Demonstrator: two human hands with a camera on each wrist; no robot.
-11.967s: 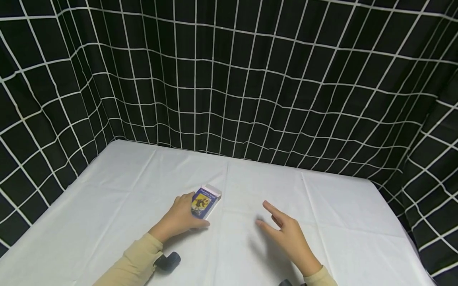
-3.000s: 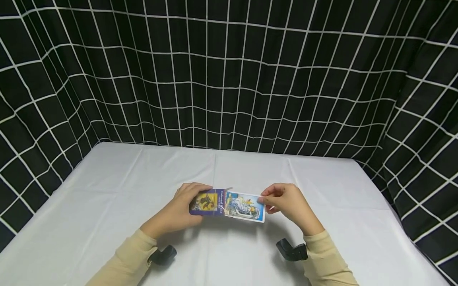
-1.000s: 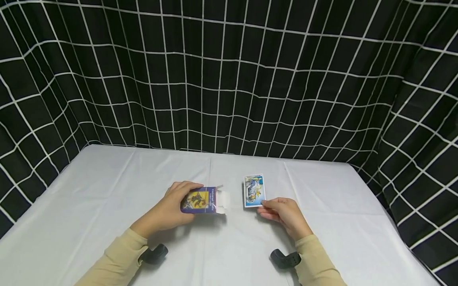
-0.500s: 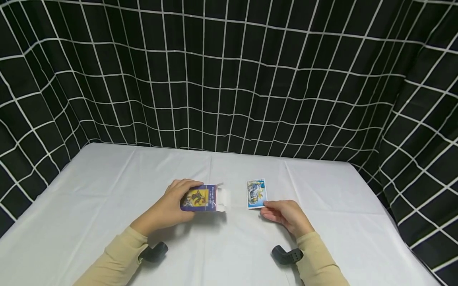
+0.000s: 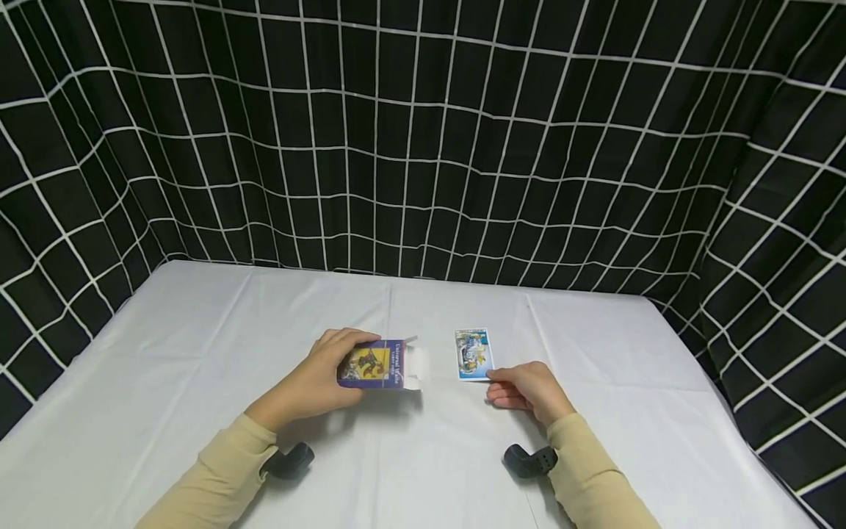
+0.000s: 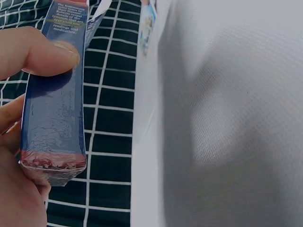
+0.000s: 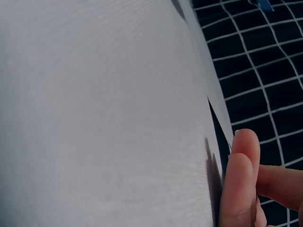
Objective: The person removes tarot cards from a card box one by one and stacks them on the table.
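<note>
My left hand (image 5: 319, 376) grips a purple-blue tarot card box (image 5: 366, 365) from its left end, thumb along the near side. The box's white end flap (image 5: 413, 367) stands open and points right. In the left wrist view, the thumb presses the narrow blue side of the box (image 6: 57, 109). To the right, my right hand (image 5: 532, 389) pinches a tarot card (image 5: 473, 354) by its near right corner. The card shows a blue and yellow picture, its long side pointing away from me. In the right wrist view, the right fingers (image 7: 238, 184) hide most of the card.
A white cloth (image 5: 423, 470) covers the table. Black curtains with a white grid (image 5: 423, 132) stand behind and at both sides. Dark curved wrist mounts (image 5: 291, 461) stick out from the sleeves above the cloth.
Twelve seconds ago the right hand held nothing. Three seconds ago it pinched the card at the box's open end; since then card and box have come apart and the card has turned lengthwise.
</note>
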